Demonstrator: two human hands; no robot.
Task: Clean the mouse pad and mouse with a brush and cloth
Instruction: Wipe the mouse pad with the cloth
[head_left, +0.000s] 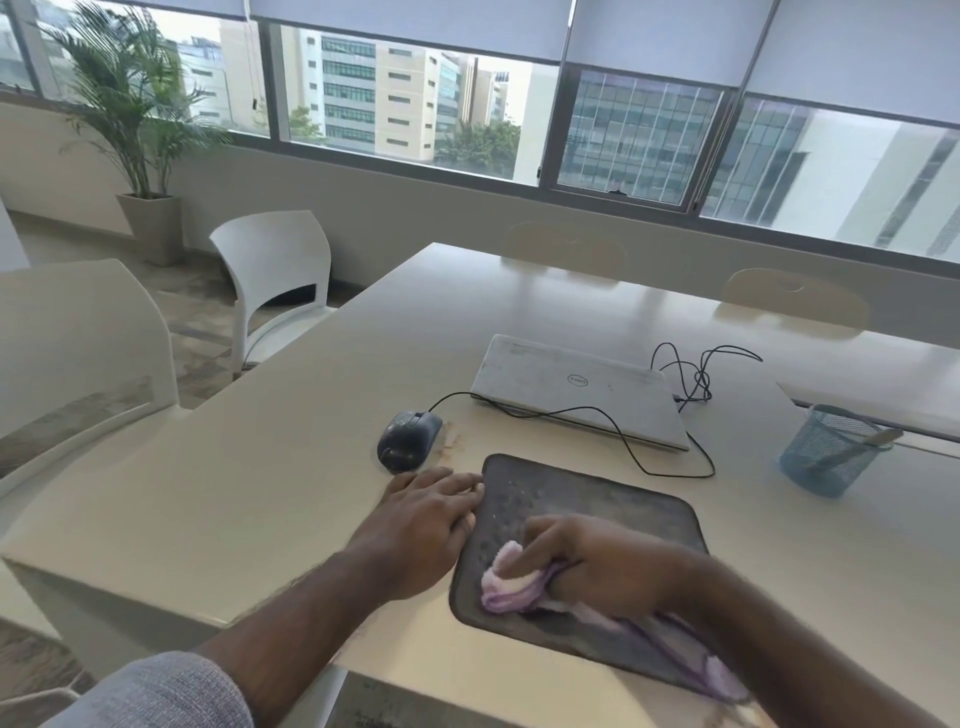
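A dark grey mouse pad (597, 525), its surface flecked with pale specks, lay at the near edge of a white table (291, 467) as a person wiped it with a pink-and-lilac cloth (511, 584). The right hand (597, 564) had its fingers curled tightly round the bunched cloth, pressing it onto the pad's near left corner while a loose tail of fabric trailed toward the near right. The left hand (431, 512) lay flat and open on the table just left of the pad, fingertips touching its left edge, apparently to keep it from sliding. The black wired mouse (408, 439) sat off the pad, just beyond the left hand, beside a brownish smear on the tabletop; it looked yet to be cleaned. A closed white Dell laptop (576, 389) rested farther back, and a blue mesh pen holder (831, 449) stood at right. To do the wipe well, the strokes would likely need firm, even pressure toward one edge, with the steadying hand kept in place and the specks carried clear of the mouse.
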